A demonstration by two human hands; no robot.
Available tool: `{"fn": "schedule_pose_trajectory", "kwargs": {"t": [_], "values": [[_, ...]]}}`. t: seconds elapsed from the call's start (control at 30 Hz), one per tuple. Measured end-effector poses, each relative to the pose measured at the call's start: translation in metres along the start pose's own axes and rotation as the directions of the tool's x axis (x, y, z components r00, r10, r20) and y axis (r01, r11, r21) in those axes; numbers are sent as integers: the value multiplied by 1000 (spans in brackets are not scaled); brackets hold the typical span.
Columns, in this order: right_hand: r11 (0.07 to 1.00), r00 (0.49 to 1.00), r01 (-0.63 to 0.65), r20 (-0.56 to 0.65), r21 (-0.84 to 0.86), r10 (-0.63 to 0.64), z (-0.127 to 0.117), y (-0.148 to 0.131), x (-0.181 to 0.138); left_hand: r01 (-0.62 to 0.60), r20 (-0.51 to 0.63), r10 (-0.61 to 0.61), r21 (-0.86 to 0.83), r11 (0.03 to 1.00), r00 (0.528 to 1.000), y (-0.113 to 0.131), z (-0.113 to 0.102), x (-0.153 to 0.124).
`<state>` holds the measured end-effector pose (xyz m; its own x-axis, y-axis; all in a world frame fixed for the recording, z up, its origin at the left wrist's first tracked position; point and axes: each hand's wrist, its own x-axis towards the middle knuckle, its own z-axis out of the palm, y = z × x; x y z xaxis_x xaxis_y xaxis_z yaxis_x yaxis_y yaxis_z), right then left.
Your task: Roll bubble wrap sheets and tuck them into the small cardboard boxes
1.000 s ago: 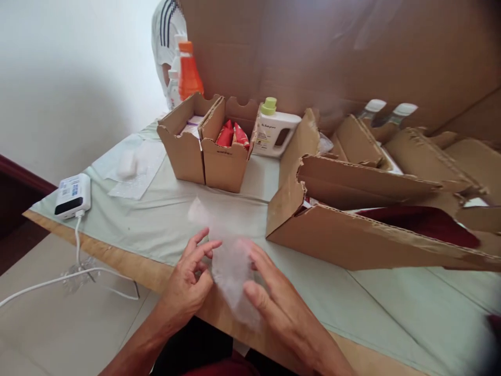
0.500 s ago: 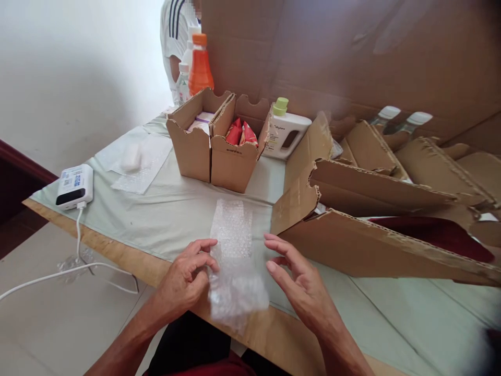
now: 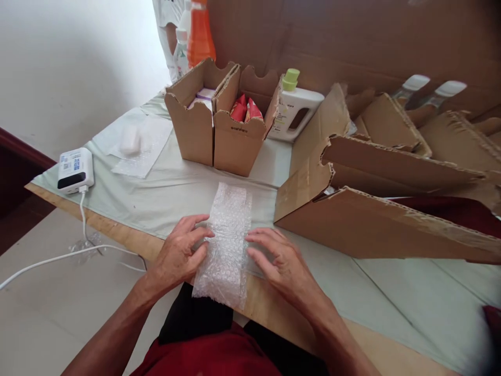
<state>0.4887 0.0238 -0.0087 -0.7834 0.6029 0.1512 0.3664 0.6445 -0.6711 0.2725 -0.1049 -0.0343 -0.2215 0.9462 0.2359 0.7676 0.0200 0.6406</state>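
Observation:
A strip of clear bubble wrap (image 3: 227,245) lies lengthwise in front of me, its near end hanging over the table edge. My left hand (image 3: 183,248) rests along its left side, fingers apart, with fingertips at the film's edge. On the opposite side my right hand (image 3: 276,258) has its fingers spread and curved, the tips at or just beside the right edge. Neither hand grips the wrap. Farther left, a small white block (image 3: 130,140) sits on another sheet of bubble wrap (image 3: 151,151).
Two cardboard bins (image 3: 238,149) hold packets and boxes, with a green-capped white jug (image 3: 295,112) beside them. Larger cardboard dividers (image 3: 376,224) fill the right. A white power device (image 3: 75,169) with a cable sits left. An orange bottle (image 3: 201,36) stands behind, near a person's sleeve (image 3: 166,13).
The near part of the bubble wrap, blurred and bunched before, now lies flatter and longer toward me. My right hand has moved left to its edge. The view has tilted down.

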Motion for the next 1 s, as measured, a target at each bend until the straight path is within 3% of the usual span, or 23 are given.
{"fn": "schedule_pose_trajectory", "kwargs": {"t": [0.1, 0.23, 0.4, 0.5, 0.6, 0.83, 1.0], "values": [[986, 991, 105, 91, -129, -93, 18, -9, -16, -127, 156, 113, 84, 988, 981, 1, 6, 1], [972, 986, 118, 143, -201, -90, 29, -14, -30, -186, 311, 141, 121, 975, 940, -2, 5, 1], [956, 979, 187, 129, -225, -161, 6, -11, -34, -174, 359, 124, 109, 979, 925, -3, 0, 3], [931, 940, 289, 250, -224, -231, -3, -8, -48, -149, 352, 113, 77, 986, 929, -2, -1, 5], [912, 910, 336, 332, -237, -249, 4, -7, -67, -140, 348, 109, 65, 988, 931, -3, 0, 5], [895, 934, 339, 216, -291, -284, 45, -15, -67, -144, 349, 105, 88, 986, 931, -1, 2, 4], [939, 952, 305, 61, -158, -299, 44, -23, -55, -117, 377, 90, 50, 992, 922, -2, -5, 8]]}}
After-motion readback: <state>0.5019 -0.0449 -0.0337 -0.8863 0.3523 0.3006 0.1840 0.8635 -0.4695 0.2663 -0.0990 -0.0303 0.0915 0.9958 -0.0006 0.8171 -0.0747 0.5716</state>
